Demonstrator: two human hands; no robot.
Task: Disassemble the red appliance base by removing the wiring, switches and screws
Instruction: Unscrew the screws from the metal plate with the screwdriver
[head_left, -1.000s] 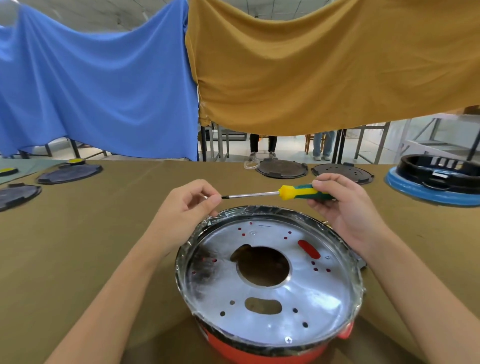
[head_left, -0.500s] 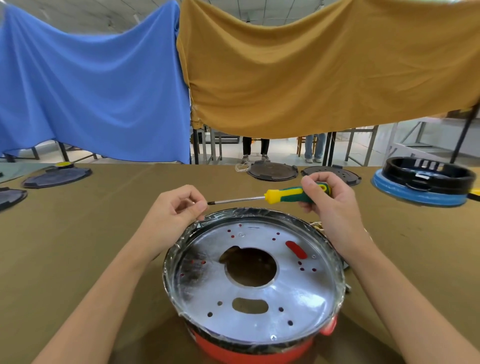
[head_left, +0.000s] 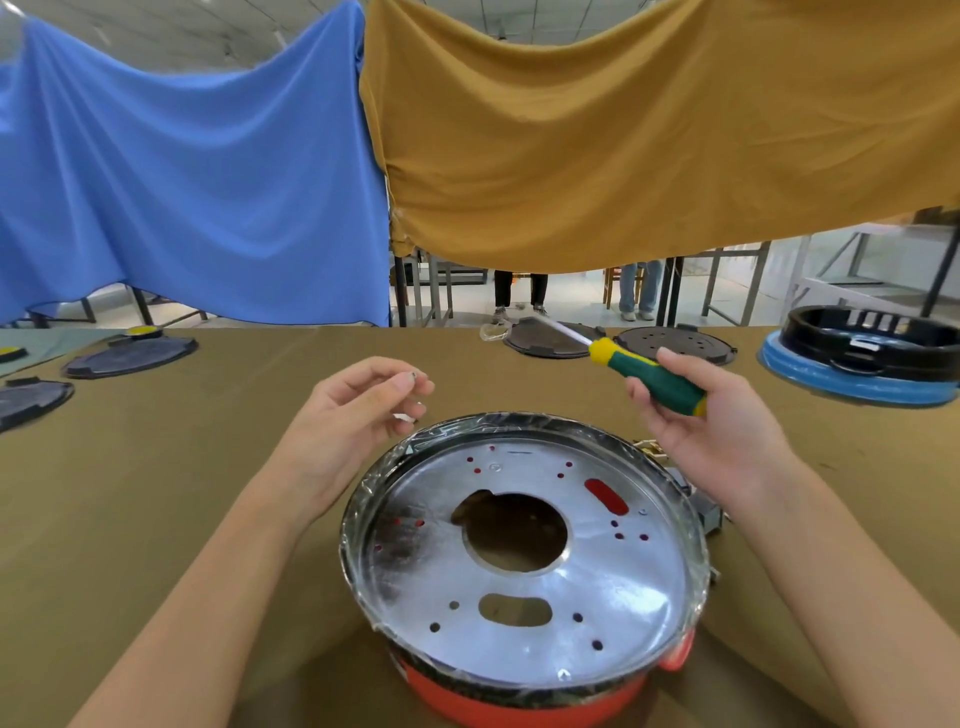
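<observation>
The red appliance base (head_left: 524, 696) stands on the table in front of me, topped by a shiny metal plate (head_left: 613, 582) with a round centre hole and several small holes. My left hand (head_left: 348, 431) hovers just beyond the base's far-left rim and pinches a small screw (head_left: 413, 375) between thumb and forefinger. My right hand (head_left: 711, 431) holds a green and yellow screwdriver (head_left: 649, 376) above the far-right rim, its shaft pointing up and to the left. Small loose metal parts (head_left: 649, 447) lie behind the base near my right wrist.
Dark round covers lie on the olive table: two at far left (head_left: 130, 356), two at the back (head_left: 675, 343). A black and blue appliance base (head_left: 862, 358) stands at the far right. Blue and mustard cloths hang behind; people's legs (head_left: 519, 296) show beneath them.
My left hand has come off the screwdriver tip with a small screw pinched in its fingers. My right hand has swung the screwdriver from level to pointing up-left, away from the left hand.
</observation>
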